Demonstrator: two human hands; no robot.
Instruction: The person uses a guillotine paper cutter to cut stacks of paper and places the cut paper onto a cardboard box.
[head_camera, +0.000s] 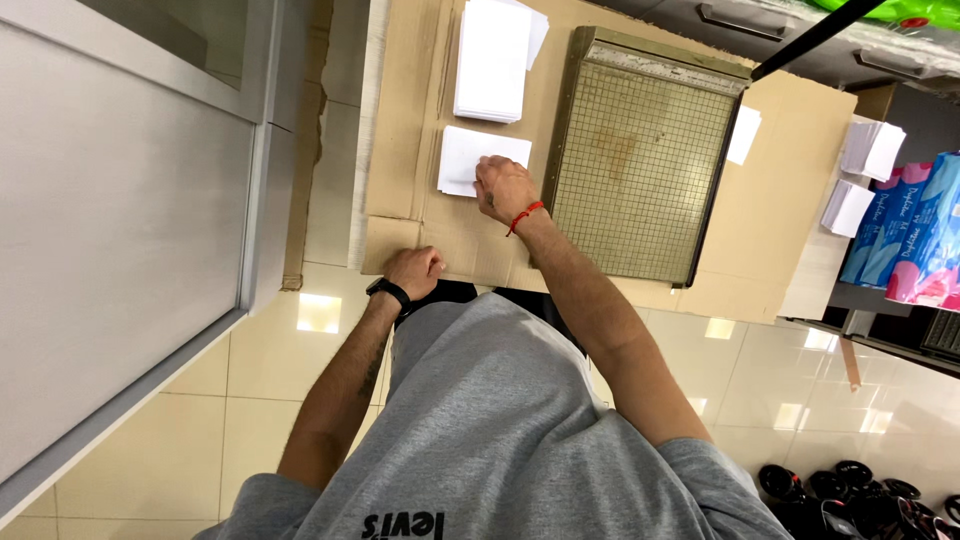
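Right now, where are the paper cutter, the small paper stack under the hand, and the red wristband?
Paper cutter (640, 170), head view, middle of its gridded board.
Small paper stack (460, 160), head view, bare left part.
Red wristband (525, 215), head view, on the right wrist.

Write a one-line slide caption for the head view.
Right hand on a small paper stack beside a paper cutter; left hand on cardboard.

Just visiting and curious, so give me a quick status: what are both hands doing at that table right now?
Right hand pressing on small white paper stack. Left hand closed, resting on cardboard edge. Paper cutter beside, untouched. Nothing blocking.
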